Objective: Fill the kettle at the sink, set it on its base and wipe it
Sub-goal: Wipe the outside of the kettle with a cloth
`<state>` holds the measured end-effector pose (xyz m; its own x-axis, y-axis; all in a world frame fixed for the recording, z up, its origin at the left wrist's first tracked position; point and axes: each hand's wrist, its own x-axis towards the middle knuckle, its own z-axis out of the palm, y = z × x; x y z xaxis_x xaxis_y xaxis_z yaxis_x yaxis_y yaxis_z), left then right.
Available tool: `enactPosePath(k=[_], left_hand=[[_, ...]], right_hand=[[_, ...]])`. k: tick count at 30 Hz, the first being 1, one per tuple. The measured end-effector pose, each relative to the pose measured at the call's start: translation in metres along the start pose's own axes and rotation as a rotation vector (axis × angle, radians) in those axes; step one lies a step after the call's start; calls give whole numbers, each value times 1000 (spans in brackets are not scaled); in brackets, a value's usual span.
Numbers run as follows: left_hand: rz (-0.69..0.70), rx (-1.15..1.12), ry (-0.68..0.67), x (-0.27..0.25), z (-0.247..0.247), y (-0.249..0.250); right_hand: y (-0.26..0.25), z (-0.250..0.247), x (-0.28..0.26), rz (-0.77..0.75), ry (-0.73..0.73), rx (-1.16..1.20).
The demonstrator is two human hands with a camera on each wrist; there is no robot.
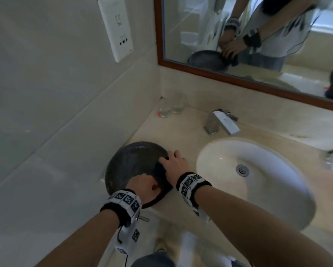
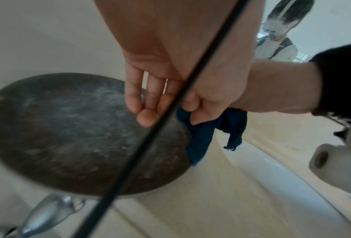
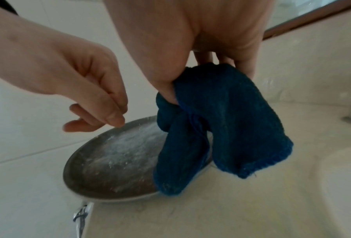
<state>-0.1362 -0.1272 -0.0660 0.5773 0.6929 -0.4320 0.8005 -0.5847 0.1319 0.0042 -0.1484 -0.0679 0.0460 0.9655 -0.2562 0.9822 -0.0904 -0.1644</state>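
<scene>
A dark round metal pan (image 1: 135, 164) with whitish streaks lies on the beige counter, left of the sink. My right hand (image 1: 173, 162) grips a blue knitted cloth (image 3: 221, 128) over the pan's right rim, and the cloth hangs down onto the rim. In the left wrist view the blue cloth (image 2: 201, 141) dangles from the right hand (image 2: 201, 111) beside the pan (image 2: 68, 128). My left hand (image 1: 145, 186) hovers over the near part of the pan (image 3: 117, 161) with fingers loosely bent and nothing in them. No kettle shows in any view.
A white oval sink (image 1: 277, 189) sits right of the pan, with a chrome faucet (image 1: 221, 122) behind it. Two glasses (image 1: 171, 107) stand in the back corner. A framed mirror (image 1: 258, 83) and a wall socket plate (image 1: 115, 27) are above. A metal handle (image 2: 46, 212) juts out below the counter edge.
</scene>
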Motion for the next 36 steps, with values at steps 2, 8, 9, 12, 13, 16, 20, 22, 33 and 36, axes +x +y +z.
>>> enactPosePath(k=[2,8,9,12,13,16,20,22,33,36], left_hand=[[47,18,32,4,-8,23],[239,120,12,15,-45,128],[277,132,9,16,-49,149],[402,189,15,15,-55,216],[453,218,29,12,-56,240],[630,316,69,5,-50,309],[844,439,57,-14,-25,398],[934,452,23,-30,-12,437],[1135,233,198,-54,24,544],[1165,281,183,-55,29,556]], right_hand=[[17,-16,-15,15,29,-20],[94,-62,-90,156,132,-37],[108,-67,-106,193,157,-29],[152,-79,-159,320,243,-8],[165,-82,-178,358,264,-1],[203,-84,-240,486,349,11],[240,-73,-325,656,502,72],[253,-66,-363,744,551,106],[279,-5,-493,1245,1088,393],[279,16,-496,1334,1280,487]])
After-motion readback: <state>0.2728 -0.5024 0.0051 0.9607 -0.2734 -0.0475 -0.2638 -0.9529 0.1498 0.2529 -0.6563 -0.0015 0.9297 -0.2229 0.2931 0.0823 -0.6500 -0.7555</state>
